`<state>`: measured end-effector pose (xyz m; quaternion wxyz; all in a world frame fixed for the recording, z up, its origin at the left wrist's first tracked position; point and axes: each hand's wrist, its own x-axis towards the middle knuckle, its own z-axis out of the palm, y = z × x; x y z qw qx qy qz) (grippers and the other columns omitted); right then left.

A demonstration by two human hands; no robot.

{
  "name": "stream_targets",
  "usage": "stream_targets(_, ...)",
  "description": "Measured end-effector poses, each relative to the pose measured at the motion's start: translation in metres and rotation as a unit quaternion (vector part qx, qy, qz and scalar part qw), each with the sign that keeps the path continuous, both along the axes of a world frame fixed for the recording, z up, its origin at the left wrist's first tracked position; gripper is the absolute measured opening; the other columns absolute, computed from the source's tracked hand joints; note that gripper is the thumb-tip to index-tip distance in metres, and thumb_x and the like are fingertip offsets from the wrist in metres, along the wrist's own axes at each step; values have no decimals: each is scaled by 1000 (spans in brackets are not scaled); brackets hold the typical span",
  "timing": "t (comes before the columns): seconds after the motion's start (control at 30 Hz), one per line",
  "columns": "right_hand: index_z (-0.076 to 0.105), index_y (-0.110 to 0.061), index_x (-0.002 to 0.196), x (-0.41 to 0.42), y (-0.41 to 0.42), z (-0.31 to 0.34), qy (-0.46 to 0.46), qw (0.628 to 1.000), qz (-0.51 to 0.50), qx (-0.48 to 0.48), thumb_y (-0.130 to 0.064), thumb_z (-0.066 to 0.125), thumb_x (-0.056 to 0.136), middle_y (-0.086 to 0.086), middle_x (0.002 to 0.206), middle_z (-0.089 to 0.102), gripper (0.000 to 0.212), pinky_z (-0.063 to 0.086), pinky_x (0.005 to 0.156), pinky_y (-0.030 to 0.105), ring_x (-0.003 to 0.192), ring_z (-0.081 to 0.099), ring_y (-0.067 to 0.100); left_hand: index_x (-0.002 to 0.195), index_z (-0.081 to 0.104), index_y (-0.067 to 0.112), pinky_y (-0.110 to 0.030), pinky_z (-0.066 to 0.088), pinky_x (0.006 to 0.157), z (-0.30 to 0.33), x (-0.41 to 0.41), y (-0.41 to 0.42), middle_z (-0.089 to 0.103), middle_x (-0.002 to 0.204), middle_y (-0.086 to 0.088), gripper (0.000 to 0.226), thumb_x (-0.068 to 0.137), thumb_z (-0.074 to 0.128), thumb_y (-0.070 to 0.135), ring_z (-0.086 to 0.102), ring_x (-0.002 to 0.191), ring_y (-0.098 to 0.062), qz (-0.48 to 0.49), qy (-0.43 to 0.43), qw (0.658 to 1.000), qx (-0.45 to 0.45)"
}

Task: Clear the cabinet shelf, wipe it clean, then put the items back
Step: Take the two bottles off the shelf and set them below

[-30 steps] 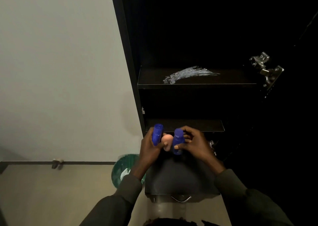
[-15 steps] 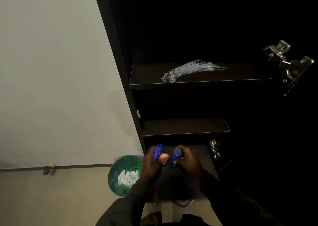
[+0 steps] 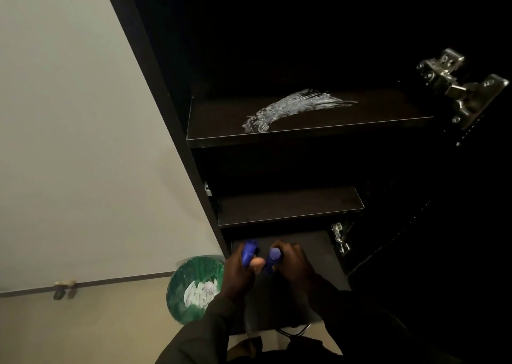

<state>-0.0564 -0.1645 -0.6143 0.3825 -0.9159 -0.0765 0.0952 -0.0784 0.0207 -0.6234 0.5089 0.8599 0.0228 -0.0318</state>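
Single head-worn view, wide-angle, facing forward and down, close above both hands, looking into dark cabinet shelf (image 3: 304,130) interior

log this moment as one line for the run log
left hand: grips blue plastic bottle and peach round item | right hand: grips second blue plastic bottle | upper dark shelf: bare, white smear

A dark cabinet (image 3: 155,67) fills the centre and right of the frame. Its upper shelf (image 3: 307,136), right of centre, bears a white streaky smear (image 3: 291,107) on its top. Below it sits a shorter middle shelf (image 3: 288,208), and under that, at lower centre, a dark bottom surface (image 3: 313,252). At lower left a green bin (image 3: 194,288) stands on the beige floor (image 3: 83,327)
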Motion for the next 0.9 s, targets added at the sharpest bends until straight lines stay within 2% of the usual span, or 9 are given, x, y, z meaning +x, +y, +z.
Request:
stream_targets(0.1,60,-25,85,0,-1,-2,0,1000,15,-7,-21,65,69,-9,82,66,17,51,68,30,74,62,6,96,64,24,-10,47,67,-6,0,1,67,87,9,25,78,80,24,64,80,0,6,10,1000,-17)
stream_targets(0.23,60,-29,92,-1,3,-2,7,999,49,-22,-33,62,81,-12,92,65,12,53,76,32,84,62,5,95,64,21,-8,46,67,-5,0,3,66,85,8,23,79,79,24,62,79,1,-8,17,1000,-19)
stream_targets(0.37,61,-30,111,0,9,4,40,997,54,-41,-25,74,74,-11,109,65,39,52,89,29,100,62,6,100,62,26,-8,46,71,-8,-1,9,66,91,10,26,79,77,28,63,85,3,-23,14,1000,-5)
stream_targets(0.47,59,-32,120,-2,11,7,49,998,20,-36,-29,75,66,-11,119,65,57,51,94,31,109,60,8,102,61,30,-9,47,73,-5,-2,12,67,95,11,27,80,77,29,64,88,3,-29,19,999,-17)
stream_targets(0.57,55,-37,126,-1,14,8,65,998,4,-28,-41,72,62,-12,124,62,66,49,99,34,116,58,8,102,61,33,-5,45,73,1,-3,14,68,96,14,33,77,81,23,63,89,7,-20,15,999,-33)
stream_targets(0.63,56,-30,127,-1,18,14,63,997,14,-47,-43,71,71,-6,127,61,60,45,103,35,119,56,13,104,62,31,-5,45,74,0,-4,17,68,99,13,38,74,83,19,64,90,5,-11,16,999,-40)
stream_targets(0.7,58,-18,129,-3,25,19,40,994,30,-92,-36,67,86,2,132,58,48,38,109,37,124,51,18,108,61,28,-4,44,74,0,-4,21,67,100,12,42,73,83,19,64,89,0,-2,24,999,-33)
stream_targets(0.8,56,-20,134,-9,32,26,-89,995,13,-40,-42,64,80,-2,138,57,59,28,117,42,134,43,17,113,60,22,-1,41,73,3,-3,25,66,100,7,43,75,81,16,61,87,-4,10,24,999,-30)
stream_targets(0.9,51,-21,141,-14,42,35,-136,989,51,-9,-31,65,80,-2,139,56,63,24,120,39,137,41,15,119,58,27,-3,43,79,14,-8,23,66,106,15,44,81,75,12,62,94,5,-5,-4,1000,-29)
